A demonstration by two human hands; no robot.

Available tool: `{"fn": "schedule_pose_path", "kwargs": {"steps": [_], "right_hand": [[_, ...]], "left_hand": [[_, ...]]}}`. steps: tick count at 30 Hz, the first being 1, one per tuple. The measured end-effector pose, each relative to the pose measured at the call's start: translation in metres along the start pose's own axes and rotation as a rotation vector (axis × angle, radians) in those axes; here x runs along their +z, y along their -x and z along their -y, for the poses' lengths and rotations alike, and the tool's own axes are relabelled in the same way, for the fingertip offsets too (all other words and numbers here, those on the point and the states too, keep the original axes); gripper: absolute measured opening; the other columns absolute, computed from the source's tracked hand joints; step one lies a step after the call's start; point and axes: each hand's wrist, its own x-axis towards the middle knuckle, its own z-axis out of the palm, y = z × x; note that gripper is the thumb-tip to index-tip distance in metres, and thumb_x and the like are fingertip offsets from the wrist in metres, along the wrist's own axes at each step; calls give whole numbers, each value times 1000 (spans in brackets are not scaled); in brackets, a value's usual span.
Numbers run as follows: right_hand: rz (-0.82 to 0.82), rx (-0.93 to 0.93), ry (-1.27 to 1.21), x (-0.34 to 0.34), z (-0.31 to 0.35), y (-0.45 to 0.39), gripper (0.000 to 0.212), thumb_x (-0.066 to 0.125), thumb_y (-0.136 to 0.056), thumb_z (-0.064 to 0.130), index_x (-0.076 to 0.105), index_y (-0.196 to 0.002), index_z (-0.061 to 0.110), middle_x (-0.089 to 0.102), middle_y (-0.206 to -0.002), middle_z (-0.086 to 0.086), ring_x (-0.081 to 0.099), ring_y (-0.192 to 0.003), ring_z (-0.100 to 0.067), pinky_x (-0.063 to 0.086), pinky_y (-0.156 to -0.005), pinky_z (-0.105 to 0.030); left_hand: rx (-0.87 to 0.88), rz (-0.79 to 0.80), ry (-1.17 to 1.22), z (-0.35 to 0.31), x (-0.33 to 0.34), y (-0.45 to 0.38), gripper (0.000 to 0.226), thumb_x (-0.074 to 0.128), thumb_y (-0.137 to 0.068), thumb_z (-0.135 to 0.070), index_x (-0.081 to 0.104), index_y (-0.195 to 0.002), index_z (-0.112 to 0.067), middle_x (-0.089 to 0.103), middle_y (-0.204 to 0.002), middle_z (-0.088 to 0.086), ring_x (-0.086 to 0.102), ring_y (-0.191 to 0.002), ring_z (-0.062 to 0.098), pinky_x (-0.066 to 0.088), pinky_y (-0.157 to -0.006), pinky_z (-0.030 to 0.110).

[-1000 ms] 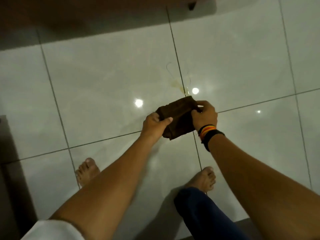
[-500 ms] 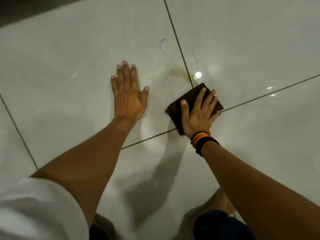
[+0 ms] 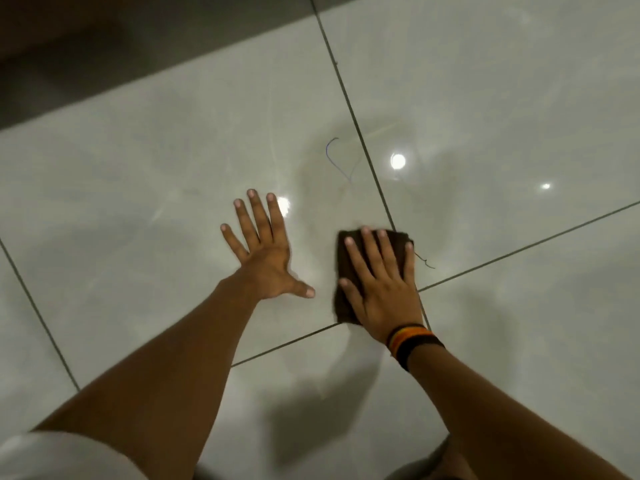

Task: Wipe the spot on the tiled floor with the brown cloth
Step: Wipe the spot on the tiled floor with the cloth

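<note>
1. While the floor is being viewed from above, the brown cloth [image 3: 370, 271] is being pressed flat against the tiled floor [image 3: 138, 202] by the right hand [image 3: 381, 289], whose fingers are being held spread over the fabric.
2. The cloth is being kept right at the crossing of two grout lines [image 3: 403, 237], with its far right corner touching that crossing and a loose thread [image 3: 425, 261] being trailed at 3 o'clock of it.
3. The left hand [image 3: 266, 258] is being laid palm-down on bare tile at 9 o'clock of the cloth, fingers splayed, thumb just beside the cloth's near edge but apart from it.
4. A thin curved strand [image 3: 334, 157] is being seen at 12 o'clock of the cloth; whether a stain is remaining around it cannot be told through the glare.
5. Open, glossy tile is being left free at 12, 2 and 4 o'clock of the cloth; a dark edge [image 3: 104, 46] is being shown far off at 10 o'clock.
6. A striped wristband [image 3: 412, 344] is being worn on the right wrist.
</note>
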Motion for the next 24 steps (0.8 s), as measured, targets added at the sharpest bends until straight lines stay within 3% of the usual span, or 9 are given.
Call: {"fn": "schedule_pose_path", "kwargs": {"steps": [3,7,9,12,14,17,21,23,24], "right_hand": [[30,271,-47,-14,-33,0,72,29,-102,55,12,-166,29,9,-176,-7,10,-163,-31,9,-126,-69],[-114,567,-186,-35,-20,-91,79,30,-96,52,8,-167,25,5,-176,-9,3,-163,-34,3,-124,-72],[-155,477,-117,-35,5,-122,78,33,-96,51,11,-166,25,10,-176,-9,7,-163,-34,3,-125,-72],[-71,10,44,-27,20,-99,73,36,-101,50,15,-166,25,13,-176,-9,11,-163,-34,6,-126,-70],[-7,-109,63,-26,-1,-61,73,42,-100,48,17,-166,27,14,-176,-6,11,-163,-32,8,-127,-68],[30,180,-16,-38,-53,-38,76,41,-98,48,15,-166,28,9,-176,-7,8,-163,-31,5,-127,-66],[-77,641,-192,-70,-79,-122,77,30,-99,47,3,-167,23,-2,-177,-10,-2,-163,-33,2,-124,-71],[-142,632,-189,-80,-59,-175,79,32,-96,46,5,-167,23,1,-177,-9,0,-163,-33,1,-124,-71],[-155,544,-149,-79,-44,-191,79,33,-95,47,9,-167,23,5,-176,-9,3,-163,-32,0,-125,-71]], "left_hand": [[-32,37,-9,-1,-2,-1,187,90,-41,-77,-50,-146,-10,-58,-150,23,-62,-127,41,-37,-99,63],[-17,28,-4,2,-1,-1,187,90,-39,-77,-49,-147,-12,-59,-150,21,-59,-133,43,-38,-100,63],[-3,16,-8,4,1,-2,187,90,-38,-77,-48,-148,-13,-59,-151,19,-55,-138,45,-37,-102,64],[-5,22,11,4,-1,0,186,90,-40,-76,-46,-150,-12,-58,-152,19,-53,-140,45,-30,-108,69],[-10,37,3,2,-4,3,185,90,-42,-76,-45,-150,-11,-57,-153,21,-52,-140,46,-27,-111,70],[-20,41,-3,1,-6,2,184,88,-43,-78,-45,-150,-9,-60,-150,20,-50,-142,48,-25,-113,70],[3,23,19,4,-4,0,185,87,-40,-80,-48,-148,-13,-62,-148,16,-53,-141,45,-37,-104,63],[4,18,9,5,-1,0,185,87,-40,-80,-47,-149,-13,-60,-150,17,-52,-141,46,-37,-103,63],[2,18,2,5,-1,-1,185,87,-40,-80,-47,-149,-12,-60,-151,18,-52,-141,46,-37,-103,63]]}}
